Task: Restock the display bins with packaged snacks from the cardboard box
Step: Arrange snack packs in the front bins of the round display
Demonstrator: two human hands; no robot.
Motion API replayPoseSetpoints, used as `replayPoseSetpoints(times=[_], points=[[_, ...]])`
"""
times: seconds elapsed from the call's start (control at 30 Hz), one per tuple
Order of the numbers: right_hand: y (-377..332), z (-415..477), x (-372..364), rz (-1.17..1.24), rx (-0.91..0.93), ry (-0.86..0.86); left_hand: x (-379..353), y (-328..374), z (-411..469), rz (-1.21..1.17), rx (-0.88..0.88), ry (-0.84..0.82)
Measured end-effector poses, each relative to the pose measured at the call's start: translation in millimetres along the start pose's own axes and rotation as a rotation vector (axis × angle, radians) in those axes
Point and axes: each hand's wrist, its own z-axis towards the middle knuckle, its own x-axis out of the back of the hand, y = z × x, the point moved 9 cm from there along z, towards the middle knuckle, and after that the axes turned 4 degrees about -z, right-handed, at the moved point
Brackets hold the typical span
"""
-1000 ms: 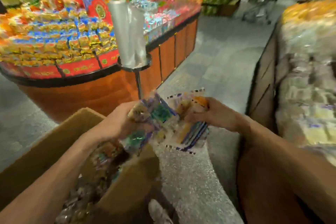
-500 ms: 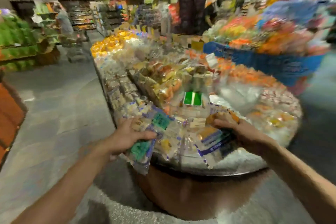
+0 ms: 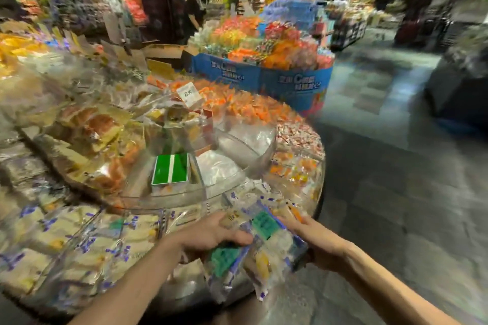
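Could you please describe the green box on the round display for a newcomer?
Start at the nearest round display. Near its centre, behind clear plastic, sits the green box. Unlike the pale packets around it, it is solid green, split by one white stripe.

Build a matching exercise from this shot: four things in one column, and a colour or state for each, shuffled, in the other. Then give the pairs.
Things
1. snack packets
2. price tag
3. far round display stand
4. striped card

Descriptions
A. blue
B. green
C. held between the left hand and the right hand
D. white

Pairs: 1-C, 2-D, 3-A, 4-B
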Motion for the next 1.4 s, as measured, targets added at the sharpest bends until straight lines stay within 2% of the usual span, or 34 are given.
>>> replayPoseSetpoints(times=[0.17,0.23,0.37,0.47,0.57,0.7,0.8,0.93,1.03,1.17,1.27,1.4], points=[[5,51,24,0.073,-0.087,-0.047,18,18,69,0.127,0.044,-0.003],[-2,65,28,0.064,-0.072,-0.094,26,21,93,0.196,0.032,0.005],[-21,86,36,0.068,0.01,-0.162,32,28,128,0.153,-0.021,0.025],[-18,105,47,0.038,0.021,-0.193,48,27,148,0.111,0.012,0.218],[-2,130,58,0.073,-0.052,-0.159,56,29,156,0.044,0.057,0.425],[19,163,67,0.173,-0.171,-0.175,69,43,157,0.086,-0.041,0.748],[6,179,67,0.361,-0.224,-0.183,71,56,157,0.213,-0.113,0.895],[-30,198,65,0.402,-0.158,-0.239,73,72,154,0.21,-0.175,0.921],[-45,214,61,0.337,-0.118,-0.235,72,65,147,0.22,-0.094,0.848],[-54,228,27,0.282,-0.121,-0.343,77,42,122,0.168,-0.023,0.809],[-55,232,-6,0.22,-0.108,-0.433,95,12,89,-0.007,0.005,0.883],[-48,235,-50,0.184,-0.115,-0.486,122,-25,44,-0.262,-0.053,0.919]])
